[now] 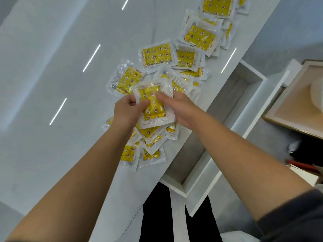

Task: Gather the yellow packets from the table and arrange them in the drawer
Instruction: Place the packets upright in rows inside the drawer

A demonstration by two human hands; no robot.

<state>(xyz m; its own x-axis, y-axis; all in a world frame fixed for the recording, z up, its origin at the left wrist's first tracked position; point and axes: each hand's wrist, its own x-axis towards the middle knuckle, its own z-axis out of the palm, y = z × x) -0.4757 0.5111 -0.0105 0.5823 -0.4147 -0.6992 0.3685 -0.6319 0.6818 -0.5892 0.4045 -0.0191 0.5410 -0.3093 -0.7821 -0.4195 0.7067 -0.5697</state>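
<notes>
Looks down on a glossy white tabletop [70,84] strewn with yellow packets [157,55], each a clear wrapper round a yellow pad printed with stars and flowers. Spread in a loose band from the far right corner down toward the near edge, many overlapping.

Left hand [126,110] and right hand [181,110] meeting over the middle of the band, both gripping one small stack of packets [154,110]. Left thumb pressed across the top packet's face, with the fingers curled at the stack's left edge. Right fingers [161,96] laid over the far upper part, with the rest of that hand wrapped round the right side. Stack held just above the loose packets, contact underneath impossible to rule out.

To the right, below the tabletop's edge, an open white drawer [225,102], pulled out, with no packets visible inside.

Judged as the gathering step, early in the task: squaring up a handful, with most packets loose on the tabletop. Next move likely calls for adding more to the stack, or for carrying it right and down over the edge into the drawer. Either way, needs a firm pinch on the slippery wrappers to stop any sliding out. Best laid flat against a drawer wall, leaving room for further rows.
</notes>
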